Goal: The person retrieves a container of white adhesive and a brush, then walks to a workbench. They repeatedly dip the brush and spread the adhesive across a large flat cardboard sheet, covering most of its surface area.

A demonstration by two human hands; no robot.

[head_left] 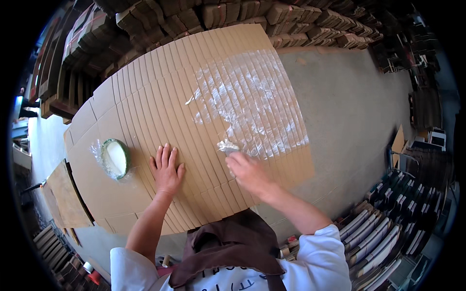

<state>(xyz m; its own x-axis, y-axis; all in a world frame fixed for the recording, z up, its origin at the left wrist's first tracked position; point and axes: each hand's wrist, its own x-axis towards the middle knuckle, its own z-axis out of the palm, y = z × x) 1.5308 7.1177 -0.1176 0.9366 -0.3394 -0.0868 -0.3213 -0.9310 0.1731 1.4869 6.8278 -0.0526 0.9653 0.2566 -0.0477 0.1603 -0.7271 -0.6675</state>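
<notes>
We are seeing two hands, and both are working over one broad spread of overlapping cardboard sheets, too many to count surely. The right hand is curling closed and grasping one small greyish tool, mostly hidden by the fingers. One clump of white paste is sitting at the tool's tip, just ahead of that hand. The left hand is holding nothing; it is lying palm down with its fingers moderately parted, touching the cardboard to the left of the right hand.

Beyond the right hand, mostly ahead and to its right, we are seeing one large, uneven white smear covering many of the sheets and shining in streaks. To the left of the left hand, near it but apart, one green-rimmed bowl is resting on the cardboard and holding more white paste, with clear film crumpling around it.

Farther out, grey floor is showing to the right of both hands. Many cardboard bundles are standing well ahead of the hands, and rows of stacked sheets are lying well to the right hand's right.
</notes>
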